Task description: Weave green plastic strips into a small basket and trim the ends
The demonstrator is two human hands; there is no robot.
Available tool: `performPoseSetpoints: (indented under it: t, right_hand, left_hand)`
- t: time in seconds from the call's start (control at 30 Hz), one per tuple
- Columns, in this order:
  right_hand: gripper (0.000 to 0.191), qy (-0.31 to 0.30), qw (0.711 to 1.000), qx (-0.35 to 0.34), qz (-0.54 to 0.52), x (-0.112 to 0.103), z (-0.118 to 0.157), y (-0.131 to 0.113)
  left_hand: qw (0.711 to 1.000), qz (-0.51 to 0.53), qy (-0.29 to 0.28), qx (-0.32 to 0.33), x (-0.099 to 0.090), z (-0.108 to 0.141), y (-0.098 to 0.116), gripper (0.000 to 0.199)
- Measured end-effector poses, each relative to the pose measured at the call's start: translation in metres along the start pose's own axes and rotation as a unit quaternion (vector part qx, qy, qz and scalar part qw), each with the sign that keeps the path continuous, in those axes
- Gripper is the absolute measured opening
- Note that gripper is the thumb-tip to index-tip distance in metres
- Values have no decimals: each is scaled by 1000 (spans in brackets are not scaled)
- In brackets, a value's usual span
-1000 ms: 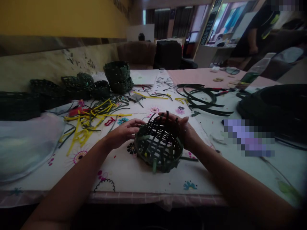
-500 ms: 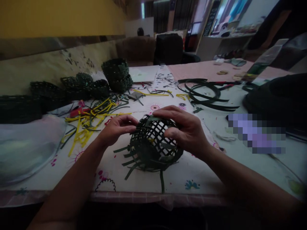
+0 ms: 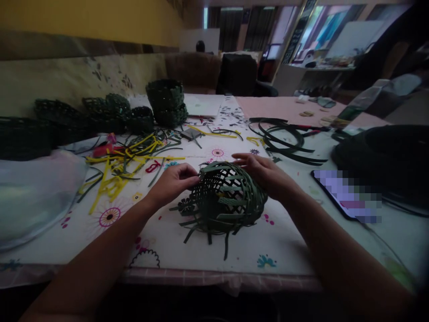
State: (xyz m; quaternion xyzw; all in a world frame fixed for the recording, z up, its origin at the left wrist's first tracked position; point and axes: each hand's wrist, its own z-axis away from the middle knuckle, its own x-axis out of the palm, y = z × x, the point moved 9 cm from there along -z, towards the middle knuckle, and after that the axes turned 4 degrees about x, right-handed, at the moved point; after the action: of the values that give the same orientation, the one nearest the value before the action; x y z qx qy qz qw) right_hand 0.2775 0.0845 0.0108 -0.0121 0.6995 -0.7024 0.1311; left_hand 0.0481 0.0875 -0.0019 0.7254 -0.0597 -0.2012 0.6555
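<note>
Your left hand is curled, its fingers bunched against the left rim of the green woven basket, though you can't tell whether they are actually pinching a strip. Your right hand is open and palm down, with the fingers stretched out close together; it lies across the basket's upper right side, and its outer edge seems to touch the weave. The basket sits on its side on the flowered cloth of the surface, between your hands, with its open weave facing up and loose strip ends fanning out towards you. To your left lies a tangle of yellow strips, and beyond it stand stacked baskets. To your right are curved black strips, a phone with its screen pixelated, a dark heap and a plastic bottle. The bottle is too blurred for any label to be read, and no other writing is legible.
</note>
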Motion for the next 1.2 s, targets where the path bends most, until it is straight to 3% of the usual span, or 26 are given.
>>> performPoseSetpoints:
  t: [0.1,0.17,0.37,0.7,0.83,1.0,1.1,1.2]
  right_hand:
    - [58,-100,985,47,-133,28,1,17]
    - [57,-132,966,51,-216,41,1,18]
    - [64,-108,941,46,-318,48,-5,23]
    - [89,-122,955,32,-267,29,-9,22]
    - [80,-136,968,5,-210,24,-8,23]
    - [54,-91,977,12,-191,21,-11,27]
    - [47,-78,980,6,-185,21,-11,26]
    - [46,-69,983,3,-169,22,-10,25]
  left_hand:
    - [1000,9,2,-14,-2,-1,-4,37]
    - [1000,13,-2,-27,-1,0,-6,38]
    - [1000,6,12,-26,-2,1,-4,30]
    - [994,4,93,-54,-11,1,-11,23]
    - [991,12,105,-77,-13,0,-16,24]
    - [990,33,46,-131,-7,0,-26,24]
    - [988,28,-6,-154,-3,0,-31,31]
    - [985,28,-17,-167,-5,0,-36,29]
